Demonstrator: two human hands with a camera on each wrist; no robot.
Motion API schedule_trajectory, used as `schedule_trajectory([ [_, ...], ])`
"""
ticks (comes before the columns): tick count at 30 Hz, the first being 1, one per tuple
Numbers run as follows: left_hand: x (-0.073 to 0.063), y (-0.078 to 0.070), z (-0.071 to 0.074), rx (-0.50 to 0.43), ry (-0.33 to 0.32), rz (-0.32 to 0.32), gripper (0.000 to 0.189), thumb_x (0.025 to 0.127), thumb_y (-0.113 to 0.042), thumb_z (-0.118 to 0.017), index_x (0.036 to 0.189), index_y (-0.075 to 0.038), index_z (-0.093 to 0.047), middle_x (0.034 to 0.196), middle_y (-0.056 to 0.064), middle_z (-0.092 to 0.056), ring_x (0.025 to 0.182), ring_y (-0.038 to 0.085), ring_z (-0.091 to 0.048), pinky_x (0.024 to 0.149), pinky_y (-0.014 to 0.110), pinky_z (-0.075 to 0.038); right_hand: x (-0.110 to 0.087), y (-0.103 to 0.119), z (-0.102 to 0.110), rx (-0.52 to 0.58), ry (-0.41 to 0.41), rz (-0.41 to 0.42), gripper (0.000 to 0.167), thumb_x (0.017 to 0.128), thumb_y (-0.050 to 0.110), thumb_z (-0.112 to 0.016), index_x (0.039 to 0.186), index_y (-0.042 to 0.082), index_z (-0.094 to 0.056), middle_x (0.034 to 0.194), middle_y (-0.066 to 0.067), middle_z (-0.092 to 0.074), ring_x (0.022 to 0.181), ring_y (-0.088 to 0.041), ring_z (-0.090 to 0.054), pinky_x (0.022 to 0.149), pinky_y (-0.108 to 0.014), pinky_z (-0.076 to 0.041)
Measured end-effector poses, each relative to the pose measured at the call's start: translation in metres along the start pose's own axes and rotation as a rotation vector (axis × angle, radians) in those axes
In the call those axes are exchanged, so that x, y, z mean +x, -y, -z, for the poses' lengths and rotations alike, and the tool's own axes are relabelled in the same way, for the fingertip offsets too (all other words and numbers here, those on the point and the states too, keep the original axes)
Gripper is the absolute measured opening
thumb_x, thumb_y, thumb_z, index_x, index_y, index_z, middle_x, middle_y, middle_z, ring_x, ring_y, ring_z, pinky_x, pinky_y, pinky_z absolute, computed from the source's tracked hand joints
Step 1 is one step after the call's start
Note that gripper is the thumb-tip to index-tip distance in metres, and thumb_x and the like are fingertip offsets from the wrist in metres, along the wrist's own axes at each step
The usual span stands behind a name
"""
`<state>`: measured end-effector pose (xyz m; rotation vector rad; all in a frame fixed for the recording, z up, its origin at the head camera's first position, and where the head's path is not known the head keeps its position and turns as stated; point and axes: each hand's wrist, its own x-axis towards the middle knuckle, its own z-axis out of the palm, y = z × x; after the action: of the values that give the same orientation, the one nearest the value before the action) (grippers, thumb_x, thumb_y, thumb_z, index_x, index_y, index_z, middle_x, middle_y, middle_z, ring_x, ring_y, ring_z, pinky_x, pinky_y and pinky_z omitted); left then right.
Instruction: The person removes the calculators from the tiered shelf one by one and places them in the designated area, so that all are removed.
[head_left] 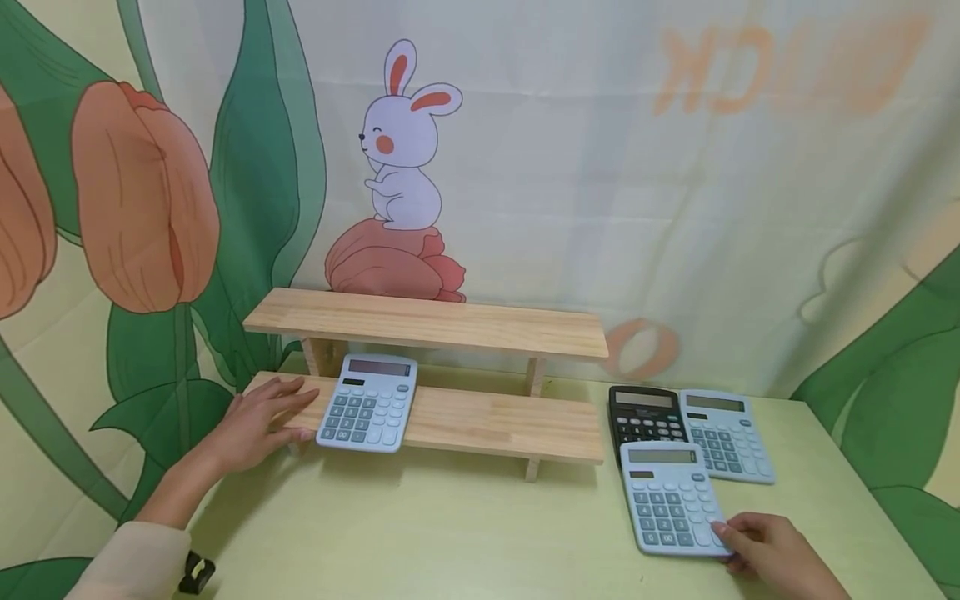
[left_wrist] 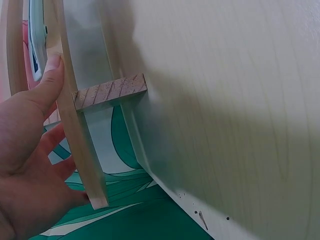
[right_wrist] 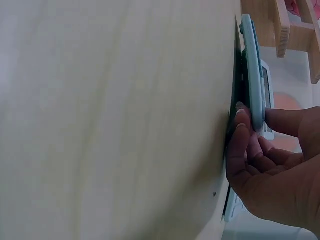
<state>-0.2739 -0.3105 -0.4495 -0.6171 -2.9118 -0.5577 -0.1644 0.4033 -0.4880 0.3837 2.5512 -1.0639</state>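
My right hand (head_left: 780,546) pinches the lower right corner of a light blue calculator (head_left: 671,500), thumb on its face and fingers beneath. In the right wrist view this calculator (right_wrist: 254,75) shows edge-on, raised off the table at the held end. Its top overlaps a black calculator (head_left: 647,414), hiding the lower keys. My left hand (head_left: 258,421) rests at the left end of the wooden rack's lower shelf (head_left: 495,421), thumb against the front edge. Right of that hand, another light blue calculator (head_left: 367,404) leans on the shelf, its bottom past the front edge.
A third light blue calculator (head_left: 729,442) lies beside the black one at the right. The rack's upper shelf (head_left: 427,321) stands before a curtain (head_left: 555,167) printed with a rabbit and tulips. A small black object (head_left: 197,573) lies by the left sleeve.
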Motion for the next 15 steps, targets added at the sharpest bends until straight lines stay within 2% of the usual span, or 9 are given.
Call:
schedule_trajectory([
  [15, -0.0011, 0.0013, -0.0006, -0.013, 0.008, 0.012, 0.068, 0.095, -0.037, -0.080, 0.153, -0.009, -0.058, 0.160, 0.027, -0.045, 0.147, 0.055, -0.033, 0.103, 0.091, -0.016, 0.0006, 0.0035, -0.0002, -0.182, -0.076, 0.052, 0.039, 0.104, 0.039, -0.068, 0.095, 0.002, -0.071, 0.079, -0.001, -0.060, 0.079, -0.018, -0.056, 0.070, -0.036, -0.044],
])
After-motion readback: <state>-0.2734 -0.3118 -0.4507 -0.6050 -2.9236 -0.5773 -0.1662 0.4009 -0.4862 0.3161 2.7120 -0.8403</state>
